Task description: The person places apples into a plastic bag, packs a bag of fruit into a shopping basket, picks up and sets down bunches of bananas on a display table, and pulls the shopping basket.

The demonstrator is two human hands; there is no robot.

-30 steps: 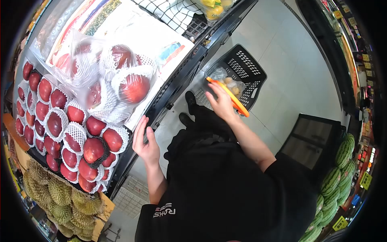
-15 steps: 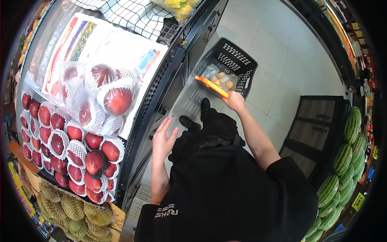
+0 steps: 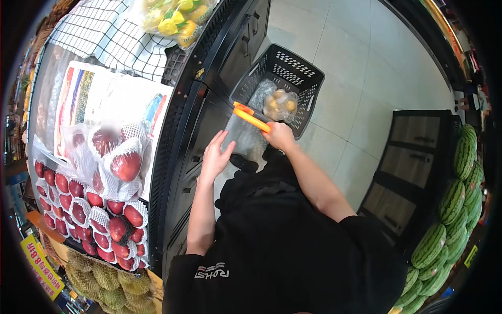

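Observation:
My right hand [image 3: 280, 136] is wrapped round the orange handle [image 3: 251, 119] of a black shopping basket [image 3: 308, 78]. Inside the basket lie a clear plastic bag of round yellowish fruit [image 3: 281, 104] and another clear bag [image 3: 263, 93] whose contents I cannot make out. My left hand [image 3: 215, 155] hangs open, fingers apart, between the basket and the fruit stand, holding nothing. On the stand, left of that hand, a clear plastic bag of red fruit in white foam nets [image 3: 125, 162] rests partly on printed paper sheets [image 3: 112, 94].
Rows of netted red fruit [image 3: 78, 212] fill the stand's near part, with durians [image 3: 107, 282] below. Bagged yellow fruit [image 3: 175, 21] sits at the top beside a checked cloth [image 3: 99, 31]. Watermelons [image 3: 429, 246] and a dark cabinet [image 3: 400, 172] line the right. Tiled floor [image 3: 345, 78] lies between.
The view has shifted, so the stand and its bagged red fruit appear lower and further left. The basket and my right hand sit slightly further left in view. My left hand stays open.

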